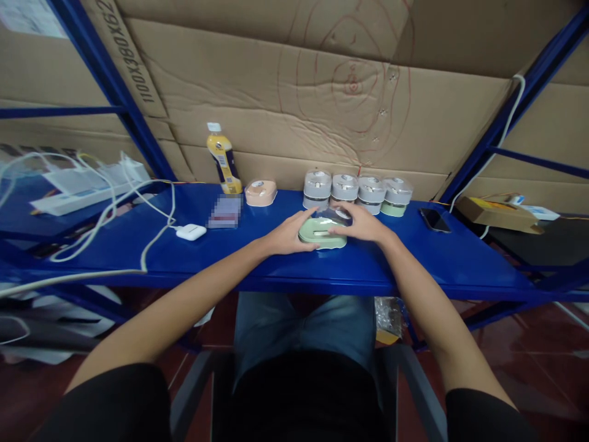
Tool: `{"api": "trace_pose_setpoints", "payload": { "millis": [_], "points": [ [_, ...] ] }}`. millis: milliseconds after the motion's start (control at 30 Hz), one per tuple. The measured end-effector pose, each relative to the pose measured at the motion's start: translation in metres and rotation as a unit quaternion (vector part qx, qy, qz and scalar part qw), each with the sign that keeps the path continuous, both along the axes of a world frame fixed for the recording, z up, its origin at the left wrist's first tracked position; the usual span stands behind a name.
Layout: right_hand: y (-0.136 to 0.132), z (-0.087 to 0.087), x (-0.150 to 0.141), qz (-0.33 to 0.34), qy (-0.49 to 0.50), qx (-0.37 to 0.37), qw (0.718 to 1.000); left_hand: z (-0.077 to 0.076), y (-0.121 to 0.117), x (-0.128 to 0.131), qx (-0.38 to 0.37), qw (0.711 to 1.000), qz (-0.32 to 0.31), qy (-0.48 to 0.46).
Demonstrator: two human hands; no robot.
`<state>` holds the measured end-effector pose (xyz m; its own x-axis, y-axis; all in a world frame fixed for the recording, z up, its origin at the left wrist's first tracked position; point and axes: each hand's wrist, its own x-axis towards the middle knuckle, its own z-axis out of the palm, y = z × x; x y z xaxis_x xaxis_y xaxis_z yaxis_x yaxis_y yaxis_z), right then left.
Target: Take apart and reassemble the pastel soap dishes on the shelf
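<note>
A pale green oval dish-like item (pixel 321 233) lies on the blue shelf (pixel 257 258) in front of me. My left hand (pixel 289 232) grips its left end, fingers curled round the edge. My right hand (pixel 361 223) rests on its right end, fingers bent over the top where a clear wrapped piece (pixel 332 214) sits. Behind it stands a row of several small grey-lidded round containers (pixel 356 190), the rightmost with a green base.
A peach-coloured item (pixel 260 193) and a yellow bottle (pixel 223 161) stand at the back left. A white earbud case (pixel 191 231) and white cables (pixel 115 209) lie left. A dark phone (pixel 434 220) and a cardboard box (pixel 499 213) lie right. Cardboard lines the wall.
</note>
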<state>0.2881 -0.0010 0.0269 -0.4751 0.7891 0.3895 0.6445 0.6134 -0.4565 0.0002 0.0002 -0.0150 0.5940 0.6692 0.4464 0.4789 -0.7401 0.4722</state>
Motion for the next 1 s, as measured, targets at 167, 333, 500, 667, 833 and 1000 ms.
{"api": "trace_pose_setpoints", "payload": {
  "millis": [167,333,500,667,833,1000],
  "points": [
    [0.012,0.01,0.037,-0.1,-0.026,-0.07,0.992,0.002,0.001,-0.008,0.013,0.999,-0.011,0.036],
    [0.019,0.015,0.055,-0.159,-0.021,-0.11,0.981,0.002,0.005,-0.011,0.029,0.999,-0.012,0.021],
    [0.023,0.013,0.06,-0.161,-0.062,-0.12,0.978,0.006,0.022,-0.031,0.042,0.996,0.081,-0.01],
    [0.03,0.005,0.065,-0.127,-0.094,-0.106,0.982,0.003,0.04,-0.053,0.016,0.988,0.155,0.003],
    [0.038,-0.003,0.064,-0.123,-0.104,-0.113,0.98,-0.003,0.045,-0.055,0.004,0.987,0.159,0.022],
    [0.038,-0.004,0.063,-0.117,-0.103,-0.127,0.98,-0.005,0.048,-0.057,-0.005,0.985,0.169,0.023]
  ]
}}
